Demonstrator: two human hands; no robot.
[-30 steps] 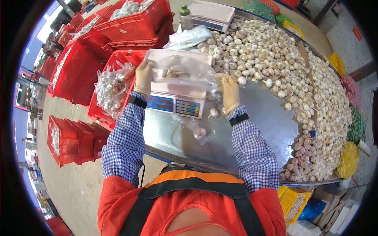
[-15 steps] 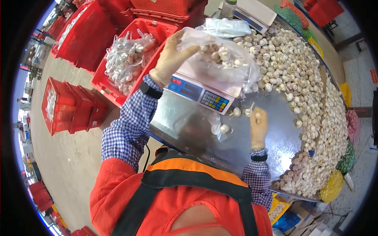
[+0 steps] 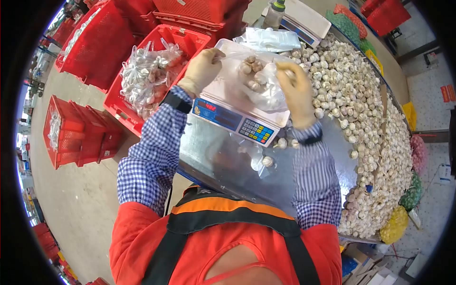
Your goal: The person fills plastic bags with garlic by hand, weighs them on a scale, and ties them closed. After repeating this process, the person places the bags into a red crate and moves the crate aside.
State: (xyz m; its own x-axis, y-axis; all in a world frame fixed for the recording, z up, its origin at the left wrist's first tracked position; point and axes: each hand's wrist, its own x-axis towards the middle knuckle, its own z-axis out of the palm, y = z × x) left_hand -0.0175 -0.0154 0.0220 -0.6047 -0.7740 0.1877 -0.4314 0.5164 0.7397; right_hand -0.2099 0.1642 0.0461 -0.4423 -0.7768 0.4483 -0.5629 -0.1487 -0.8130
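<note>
A clear plastic bag (image 3: pixel 270 97) with several garlic bulbs in it rests on the pan of a digital scale (image 3: pixel 232 119), whose display glows red. My left hand (image 3: pixel 203 69), in a pale glove, pinches the bag's left edge. At the bag's right side, my right hand (image 3: pixel 297 90) curls its fingers on the plastic. A loose garlic bulb (image 3: pixel 268 161) lies on the metal table (image 3: pixel 213 156) by another piece of clear plastic, and more bulbs sit beside the scale's front right corner.
A large heap of garlic (image 3: pixel 351 95) covers the right side. Red crates (image 3: pixel 111 95) stand at left, one holding filled bags (image 3: pixel 149 71). Behind the scale are a stack of flat bags (image 3: pixel 268 39), a bottle (image 3: pixel 274 16) and a second scale (image 3: pixel 304 21). Mesh sacks (image 3: pixel 394 224) line the right edge.
My right hand has moved up from the table to the bag's right side. My left hand has closed on the bag's left edge. The bag has slumped and narrowed.
</note>
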